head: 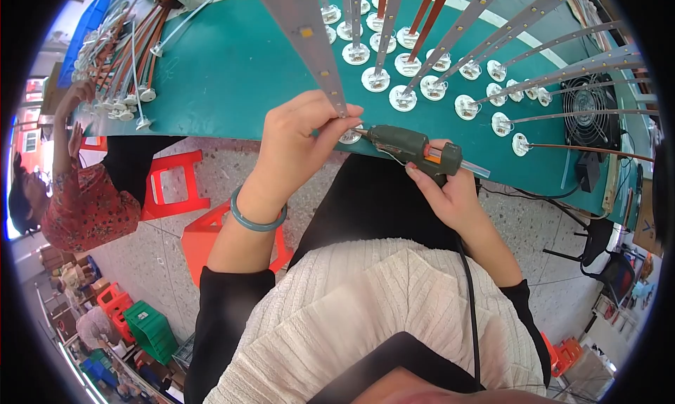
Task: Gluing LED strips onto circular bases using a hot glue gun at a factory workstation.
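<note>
My left hand (306,135) pinches the lower end of an upright LED strip board (316,56) between thumb and fingers. Just beyond the fingertips, a round white base (350,135) with small parts on it lies at the table's near edge. My right hand (448,185) is closed around a dark green hot glue gun (403,143), with a clear glue stick (475,168) coming out of its back. The gun's nozzle points left and meets the area of the white base, close to my left fingertips; exact contact cannot be told.
Several LED strips on round white bases (375,79) stand across the green table (227,82). A black fan (588,108) is at the right. A pile of strips (118,61) and a blue bin (84,40) lie left, near a co-worker (89,203). Red stools (176,185) stand below.
</note>
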Demonstrator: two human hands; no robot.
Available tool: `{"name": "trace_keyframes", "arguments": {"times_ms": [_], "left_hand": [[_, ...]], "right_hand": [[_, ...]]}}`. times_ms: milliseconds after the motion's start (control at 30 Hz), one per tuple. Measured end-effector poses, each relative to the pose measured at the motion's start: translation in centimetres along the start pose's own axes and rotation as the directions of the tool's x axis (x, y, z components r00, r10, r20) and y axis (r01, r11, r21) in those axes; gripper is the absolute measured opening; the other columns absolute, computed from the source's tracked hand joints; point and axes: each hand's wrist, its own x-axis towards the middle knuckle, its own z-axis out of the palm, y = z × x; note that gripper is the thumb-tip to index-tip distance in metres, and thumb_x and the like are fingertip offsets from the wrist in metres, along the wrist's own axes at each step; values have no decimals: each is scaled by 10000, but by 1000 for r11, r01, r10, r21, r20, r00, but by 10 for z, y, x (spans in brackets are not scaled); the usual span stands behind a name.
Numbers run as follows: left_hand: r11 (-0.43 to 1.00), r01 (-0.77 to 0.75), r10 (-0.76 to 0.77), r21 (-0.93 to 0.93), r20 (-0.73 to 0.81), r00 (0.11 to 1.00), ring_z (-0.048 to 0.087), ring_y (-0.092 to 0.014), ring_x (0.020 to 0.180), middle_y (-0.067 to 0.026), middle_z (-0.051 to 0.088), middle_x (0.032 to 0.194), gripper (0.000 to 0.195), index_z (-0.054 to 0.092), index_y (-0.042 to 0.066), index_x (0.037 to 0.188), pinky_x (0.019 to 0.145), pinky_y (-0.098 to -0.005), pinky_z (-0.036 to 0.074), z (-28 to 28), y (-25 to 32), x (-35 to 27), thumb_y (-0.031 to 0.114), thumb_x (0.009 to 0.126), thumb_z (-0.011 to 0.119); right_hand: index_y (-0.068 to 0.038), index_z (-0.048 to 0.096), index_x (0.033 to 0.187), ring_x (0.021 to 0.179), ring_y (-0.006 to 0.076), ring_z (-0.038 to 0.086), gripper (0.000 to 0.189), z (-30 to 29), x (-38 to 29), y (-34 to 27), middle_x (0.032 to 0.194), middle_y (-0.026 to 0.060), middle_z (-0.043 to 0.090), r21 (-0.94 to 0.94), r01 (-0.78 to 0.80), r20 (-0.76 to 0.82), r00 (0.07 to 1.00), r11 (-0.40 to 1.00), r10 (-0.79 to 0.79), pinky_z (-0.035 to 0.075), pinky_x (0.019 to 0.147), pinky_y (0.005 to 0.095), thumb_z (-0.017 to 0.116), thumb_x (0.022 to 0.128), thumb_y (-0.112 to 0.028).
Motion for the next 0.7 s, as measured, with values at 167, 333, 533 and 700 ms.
{"name": "trace_keyframes", "arguments": {"times_ms": [167,333,533,700], "left_hand": [[999,-34,33,-33,-18,999,653,-151,700,-69,702,800,164,772,51,913,600,-262,476,1,0,2,-28,770,761],[1000,-27,27,-11,-12,1000,655,-153,702,-72,704,798,155,770,46,901,604,-263,482,1,2,2,-30,767,762],[1000,-24,24,-4,-12,1000,662,-156,706,-76,708,801,136,765,38,885,617,-262,497,1,4,2,-30,768,763],[999,-43,43,3,-14,999,666,-156,699,-76,714,809,115,760,26,877,616,-259,502,3,4,4,-24,773,766]], "right_hand": [[2,599,1128,897,147,625,252,2,1,-1,1012,79,650,-20,-17,-11,1000,1000,17,488,803,279,677,896,-59],[2,595,1124,879,142,605,252,3,3,-3,1008,73,628,-22,-8,-4,1000,1000,8,483,796,278,676,896,-66],[-3,595,1127,881,148,603,257,3,3,-5,1005,73,623,-45,-12,1,1000,999,12,480,789,276,679,892,-65],[-11,612,1092,835,213,618,238,7,4,-1,1008,103,613,-20,-11,-33,999,1000,11,486,741,313,689,888,-107]]}}
